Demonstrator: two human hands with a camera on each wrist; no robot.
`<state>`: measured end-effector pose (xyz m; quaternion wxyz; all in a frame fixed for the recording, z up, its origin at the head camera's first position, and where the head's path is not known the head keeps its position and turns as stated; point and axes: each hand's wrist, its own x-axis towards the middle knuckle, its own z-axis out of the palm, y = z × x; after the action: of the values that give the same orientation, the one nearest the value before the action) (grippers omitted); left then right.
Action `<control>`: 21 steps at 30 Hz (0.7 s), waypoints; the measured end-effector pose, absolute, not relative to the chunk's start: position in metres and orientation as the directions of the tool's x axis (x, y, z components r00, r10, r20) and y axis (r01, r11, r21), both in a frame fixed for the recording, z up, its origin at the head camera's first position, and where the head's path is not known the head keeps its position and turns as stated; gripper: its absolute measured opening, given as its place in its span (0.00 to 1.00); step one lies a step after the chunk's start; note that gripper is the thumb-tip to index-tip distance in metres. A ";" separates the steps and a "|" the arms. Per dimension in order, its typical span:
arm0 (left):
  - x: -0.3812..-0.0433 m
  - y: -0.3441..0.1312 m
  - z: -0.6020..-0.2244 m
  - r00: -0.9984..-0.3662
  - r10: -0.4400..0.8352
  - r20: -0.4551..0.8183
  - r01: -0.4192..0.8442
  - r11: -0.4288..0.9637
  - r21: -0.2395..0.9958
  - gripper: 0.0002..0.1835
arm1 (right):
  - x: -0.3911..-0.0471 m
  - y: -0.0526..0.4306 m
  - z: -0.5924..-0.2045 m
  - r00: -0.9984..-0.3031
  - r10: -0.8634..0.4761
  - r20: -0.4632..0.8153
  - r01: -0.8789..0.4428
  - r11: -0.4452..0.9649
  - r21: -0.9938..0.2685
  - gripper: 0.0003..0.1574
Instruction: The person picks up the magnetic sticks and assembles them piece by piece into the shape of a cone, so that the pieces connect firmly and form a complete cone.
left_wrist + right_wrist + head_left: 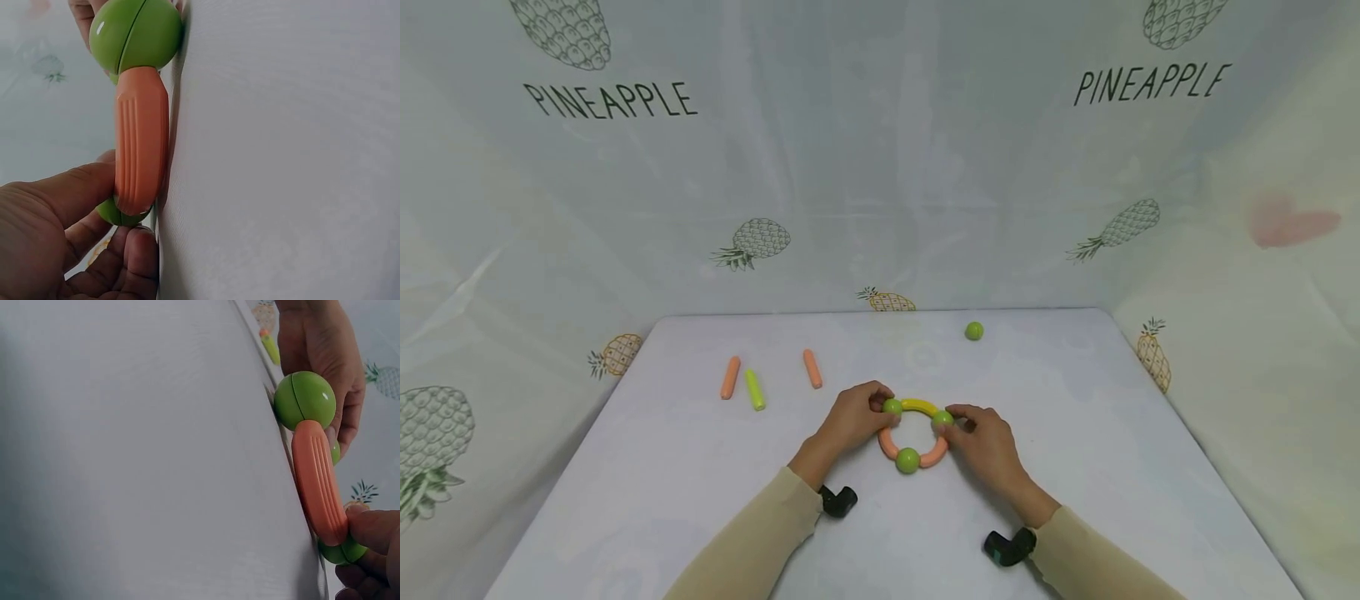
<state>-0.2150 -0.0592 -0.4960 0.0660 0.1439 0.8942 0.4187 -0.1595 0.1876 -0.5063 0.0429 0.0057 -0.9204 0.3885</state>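
A ring of toy pieces lies on the table, made of a yellow curved stick (pixel 919 405), two orange curved sticks (pixel 142 144) and three green balls. My left hand (pixel 856 417) pinches the left green ball (pixel 892 407) between thumb and fingers. On the other side, my right hand (pixel 988 446) pinches the right green ball (pixel 942 419). The front green ball (pixel 907 460) joins the two orange sticks and is untouched. In the right wrist view, an orange stick (pixel 317 481) runs from the front ball down to the ball at the right thumb.
Two straight orange sticks (pixel 730 377) and a yellow-green stick (pixel 755 389) lie at the back left of the white table (pixel 647 467). One loose green ball (pixel 974 331) sits near the back edge. A pineapple-print curtain (pixel 880 167) hangs behind.
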 end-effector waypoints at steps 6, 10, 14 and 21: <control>-0.215 -0.063 -0.498 -0.954 0.300 0.005 0.192 0.601 0.776 0.18 | -0.163 0.187 -0.505 -0.997 0.014 0.078 -0.046 0.703 -0.710 0.23; -0.213 -0.066 -0.498 -0.960 0.279 0.004 0.175 0.591 0.787 0.18 | -0.164 0.188 -0.506 -0.997 0.017 0.075 -0.042 0.697 -0.716 0.23; -0.212 -0.072 -0.498 -0.967 0.255 0.024 0.169 0.565 0.808 0.19 | -0.165 0.188 -0.507 -0.997 0.010 0.076 -0.048 0.688 -0.724 0.23; -0.220 -0.098 -0.490 -0.981 0.141 0.133 0.185 0.478 0.859 0.20 | -0.168 0.187 -0.506 -0.998 0.002 0.064 -0.045 0.688 -0.725 0.23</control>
<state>-0.2202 -0.0978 -0.4896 -0.0221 0.0947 0.8594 0.5019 -0.1678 0.1870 -0.5055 0.0298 0.0116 -0.9181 0.3949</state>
